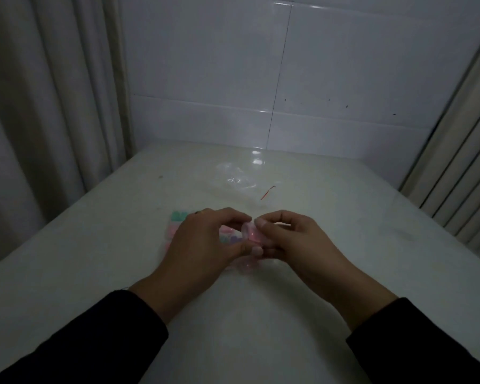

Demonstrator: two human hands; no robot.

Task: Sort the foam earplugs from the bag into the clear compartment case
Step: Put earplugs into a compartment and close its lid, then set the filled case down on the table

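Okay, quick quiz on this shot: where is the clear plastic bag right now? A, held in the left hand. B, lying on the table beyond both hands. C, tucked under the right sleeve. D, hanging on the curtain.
B: the clear plastic bag lies crumpled on the white table, farther from the camera than the left hand and the right hand, touched by neither.

Two long dark sleeves — black, plain, unmarked — ending just short of the wrists. Left hand (pixel 203 239) and right hand (pixel 291 239) bare, ungloved. Thin dark thread or band at left cuff — blurred.
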